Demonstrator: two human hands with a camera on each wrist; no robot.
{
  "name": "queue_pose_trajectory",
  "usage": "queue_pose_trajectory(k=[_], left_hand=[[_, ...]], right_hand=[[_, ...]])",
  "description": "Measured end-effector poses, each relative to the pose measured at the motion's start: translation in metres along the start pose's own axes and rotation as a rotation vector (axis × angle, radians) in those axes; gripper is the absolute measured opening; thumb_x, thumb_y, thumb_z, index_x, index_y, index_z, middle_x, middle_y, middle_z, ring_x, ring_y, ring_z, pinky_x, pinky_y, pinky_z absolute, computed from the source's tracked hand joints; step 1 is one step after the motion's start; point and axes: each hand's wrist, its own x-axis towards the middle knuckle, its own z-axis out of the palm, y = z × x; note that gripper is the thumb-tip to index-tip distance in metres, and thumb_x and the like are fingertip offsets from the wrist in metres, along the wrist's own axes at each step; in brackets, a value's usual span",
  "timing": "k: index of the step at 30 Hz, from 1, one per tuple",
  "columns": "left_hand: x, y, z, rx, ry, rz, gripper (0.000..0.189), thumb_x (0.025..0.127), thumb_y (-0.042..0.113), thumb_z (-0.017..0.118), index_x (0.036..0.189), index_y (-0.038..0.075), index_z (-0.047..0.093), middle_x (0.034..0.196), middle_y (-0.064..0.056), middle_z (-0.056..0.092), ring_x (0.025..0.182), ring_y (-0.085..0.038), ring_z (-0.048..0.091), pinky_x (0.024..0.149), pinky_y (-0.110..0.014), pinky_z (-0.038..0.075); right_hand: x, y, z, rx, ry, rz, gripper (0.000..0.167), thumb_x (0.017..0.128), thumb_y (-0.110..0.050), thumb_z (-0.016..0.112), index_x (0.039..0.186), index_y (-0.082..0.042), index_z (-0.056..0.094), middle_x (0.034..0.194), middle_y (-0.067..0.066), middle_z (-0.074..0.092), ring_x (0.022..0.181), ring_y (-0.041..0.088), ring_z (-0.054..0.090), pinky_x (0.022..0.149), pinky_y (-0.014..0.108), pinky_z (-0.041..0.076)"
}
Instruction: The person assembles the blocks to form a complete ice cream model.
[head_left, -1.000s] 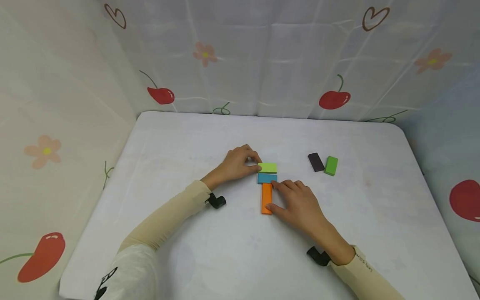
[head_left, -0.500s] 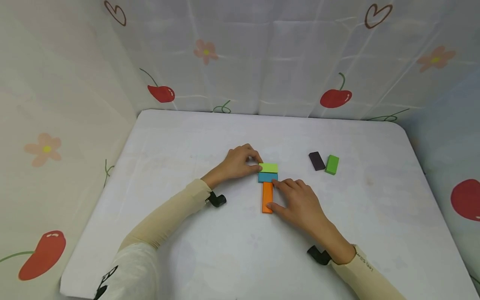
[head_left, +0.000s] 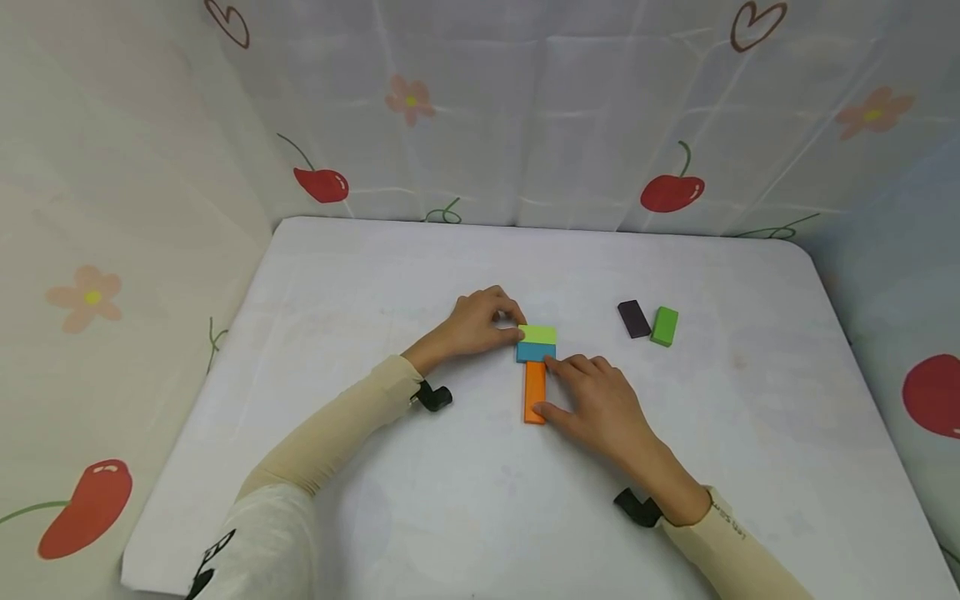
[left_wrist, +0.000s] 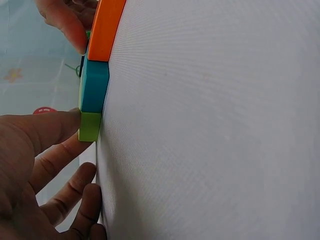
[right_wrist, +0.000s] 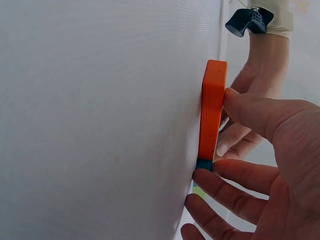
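A lime green block, a blue block and an orange block lie flat in a T shape, touching one another. With thumb and index finger, my left hand pinches the left end of the lime green block. My right hand is at the right side of the T. Its thumb touches the orange block near its front end, and its index fingertip touches the blue block's front right corner. In the right wrist view, the orange block hides most of the blue block.
To the right of the T, a dark brown block and a green block lie side by side on the white table. A curtain printed with cherries, hearts and flowers stands behind the table's back edge.
Both hands keep their places on the blocks, and the blocks stay in the same arrangement. Only the head view shifts slightly.
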Motion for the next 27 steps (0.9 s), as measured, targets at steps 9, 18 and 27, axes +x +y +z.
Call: queue_pose_trajectory(k=[9,18,27], left_hand=[[0.0000,-0.0003,-0.0009,0.006,-0.009,0.005,0.019,0.101,0.040,0.075,0.117,0.030,0.079,0.124,0.001,0.066,0.110,-0.020,0.063,0.096,-0.045,0.040],[0.0005,-0.0007,0.0000,0.005,-0.011,0.000,0.019,0.101,0.040,0.075,0.117,0.030,0.079,0.126,0.000,0.066,0.110,-0.020,0.062,0.097,-0.046,0.039],[-0.0044,0.0001,0.0046,0.020,0.065,0.028,0.019,0.102,0.038,0.074,0.119,0.030,0.078,0.122,0.004,0.069,0.109,-0.017,0.063,0.098,-0.047,0.042]], right_hand=[[0.0006,-0.0005,-0.0011,-0.003,-0.012,0.010,0.069,0.091,-0.049,0.084,0.147,-0.013,0.067,0.132,0.009,0.074,0.122,0.036,0.065,0.101,0.056,0.053],[0.0009,-0.0006,-0.0016,0.001,-0.015,0.010,0.069,0.091,-0.049,0.084,0.147,-0.013,0.067,0.132,0.009,0.074,0.121,0.036,0.065,0.100,0.056,0.053],[0.0003,-0.0013,-0.0009,-0.001,0.003,0.007,0.068,0.089,-0.046,0.086,0.145,-0.013,0.068,0.131,0.009,0.074,0.119,0.037,0.065,0.098,0.056,0.054]])
